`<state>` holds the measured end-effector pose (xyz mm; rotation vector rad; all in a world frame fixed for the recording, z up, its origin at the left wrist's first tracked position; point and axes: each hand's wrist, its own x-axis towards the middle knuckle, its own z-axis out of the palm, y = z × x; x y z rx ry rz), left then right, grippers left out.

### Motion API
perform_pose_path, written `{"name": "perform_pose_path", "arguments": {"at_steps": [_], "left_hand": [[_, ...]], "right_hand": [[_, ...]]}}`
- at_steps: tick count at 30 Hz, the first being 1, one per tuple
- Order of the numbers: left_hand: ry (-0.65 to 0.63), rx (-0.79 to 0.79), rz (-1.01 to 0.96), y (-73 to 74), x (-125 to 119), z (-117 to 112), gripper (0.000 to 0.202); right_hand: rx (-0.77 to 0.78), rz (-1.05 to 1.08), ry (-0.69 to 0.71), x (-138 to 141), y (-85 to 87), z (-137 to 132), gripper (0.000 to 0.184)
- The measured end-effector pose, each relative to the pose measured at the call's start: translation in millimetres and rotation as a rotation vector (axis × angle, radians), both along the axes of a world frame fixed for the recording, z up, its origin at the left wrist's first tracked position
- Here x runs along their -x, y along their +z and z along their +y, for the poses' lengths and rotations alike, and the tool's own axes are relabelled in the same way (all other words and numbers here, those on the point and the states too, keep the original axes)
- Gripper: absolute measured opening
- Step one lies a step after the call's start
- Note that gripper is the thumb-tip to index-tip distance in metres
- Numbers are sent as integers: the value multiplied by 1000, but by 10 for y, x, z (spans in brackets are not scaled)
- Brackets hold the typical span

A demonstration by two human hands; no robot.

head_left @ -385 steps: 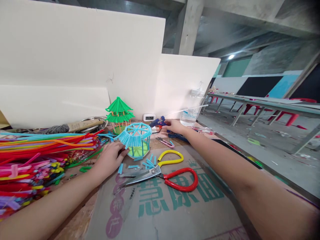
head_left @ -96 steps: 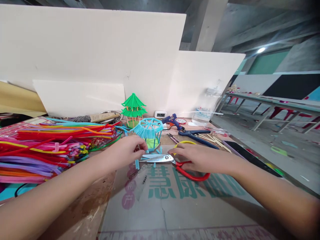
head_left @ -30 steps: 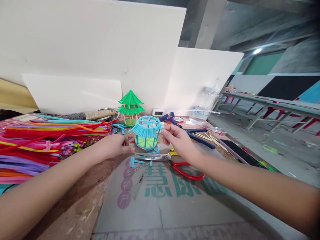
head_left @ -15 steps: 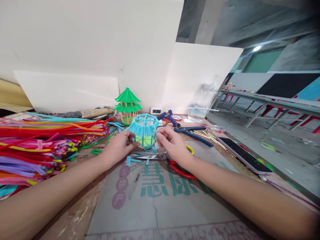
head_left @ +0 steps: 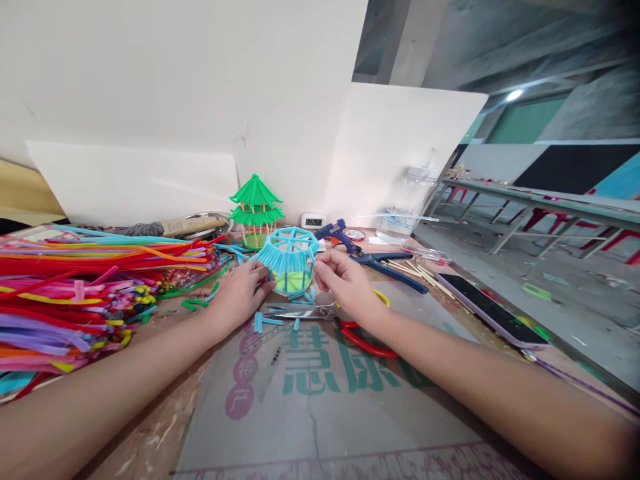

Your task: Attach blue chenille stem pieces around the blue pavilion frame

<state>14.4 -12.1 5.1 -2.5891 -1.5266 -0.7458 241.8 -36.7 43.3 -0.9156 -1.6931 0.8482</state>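
A small blue pavilion model (head_left: pixel 286 252), built of pipe cleaner pieces with an open-ribbed roof top and a light green base, stands in front of me between my hands. My left hand (head_left: pixel 239 293) grips its left side, with curled fingers at the roof edge and the thumb lower down. At the right roof edge, my right hand (head_left: pixel 343 277) is closed in a pinch; whatever lies between the fingertips is too small to make out. Scissors (head_left: pixel 307 312) with red and yellow handles lie beneath my right wrist. Short blue pipe cleaner pieces (head_left: pixel 259 323) are scattered close by.
Behind stands a green tiered pavilion model (head_left: pixel 256 200). Bundles of coloured pipe cleaners (head_left: pixel 75 293) fill the left side. Toward the right are a glue gun (head_left: pixel 337 233), blue-handled pliers (head_left: pixel 395 270), thin wooden sticks (head_left: pixel 425 275), a phone (head_left: pixel 487 310) and a clear bottle (head_left: pixel 405 207).
My left hand has shifted very slightly, its thumb drawn back a little to the left. The right hand stays pinched at the roof edge, and the blue model has hardly moved.
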Motion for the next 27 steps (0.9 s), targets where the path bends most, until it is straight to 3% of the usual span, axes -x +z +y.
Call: {"name": "perform_pose_path", "arguments": {"at_steps": [15, 27], "left_hand": [[2, 2, 2, 29, -14, -24, 31], [6, -10, 18, 28, -11, -23, 31]], "right_hand": [[55, -33, 45, 40, 38, 17, 19], [79, -68, 35, 20, 124, 4, 43]]}}
